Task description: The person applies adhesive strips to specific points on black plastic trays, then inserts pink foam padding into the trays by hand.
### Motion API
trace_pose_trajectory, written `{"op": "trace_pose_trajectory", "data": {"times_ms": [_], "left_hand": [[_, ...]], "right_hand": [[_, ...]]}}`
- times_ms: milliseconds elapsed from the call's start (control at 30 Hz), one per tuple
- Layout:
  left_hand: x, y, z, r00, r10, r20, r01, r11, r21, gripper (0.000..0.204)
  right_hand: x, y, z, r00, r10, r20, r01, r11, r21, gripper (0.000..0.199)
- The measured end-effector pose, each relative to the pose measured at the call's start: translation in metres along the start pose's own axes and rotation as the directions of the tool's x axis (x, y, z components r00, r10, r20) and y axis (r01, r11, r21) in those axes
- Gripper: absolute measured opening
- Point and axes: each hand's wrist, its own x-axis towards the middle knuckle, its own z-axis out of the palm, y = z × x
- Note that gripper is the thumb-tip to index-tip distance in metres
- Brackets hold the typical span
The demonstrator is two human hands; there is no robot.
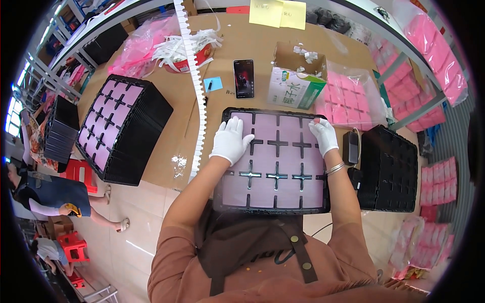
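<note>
Black tray (273,210) lay at worktop's (237,40) near edge, long axis unclear. Left grip (231,141), thumb apart, rested atop its far-left; right grip (324,135) bent at far-right rim, clamping undetermined; neither nearer.

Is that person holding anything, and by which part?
The left hand lies flat, not gripping, on the upper left of the black tray. The right hand touches its upper right; whether it grips the edge can't be told.

And here we catch large characters running down the white-and-green carton (292,90), small dark writing on the yellow notes (265,17), and dark lettering, partly hidden, across the brown shirt (323,267)
</note>
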Motion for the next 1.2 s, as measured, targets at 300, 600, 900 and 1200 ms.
{"op": "trace_pose_trajectory", "data": {"times_ms": [300,600,900,1200], "left_hand": [[-0.017,-0.031,-0.003,0.944,0.331,-0.006,-0.33,0.94,-0.087,0.045],[-0.1,-0.017,-0.029,0.828,0.53,0.183,-0.51,0.848,-0.145,0.058],[-0.164,-0.009,-0.038,0.833,0.501,0.233,-0.474,0.865,-0.163,0.063],[-0.182,-0.004,-0.034,0.851,0.51,0.125,-0.416,0.8,-0.433,0.057]], "right_hand": [[-0.013,-0.01,-0.016,0.998,0.044,0.043,-0.043,0.999,-0.018,0.013],[-0.09,-0.024,-0.027,0.965,0.234,0.122,-0.204,0.954,-0.219,0.015],[-0.154,-0.018,-0.054,0.825,0.457,0.332,-0.313,0.86,-0.404,0.014],[-0.173,-0.017,-0.045,0.9,0.349,0.26,-0.197,0.86,-0.472,0.007]]}}
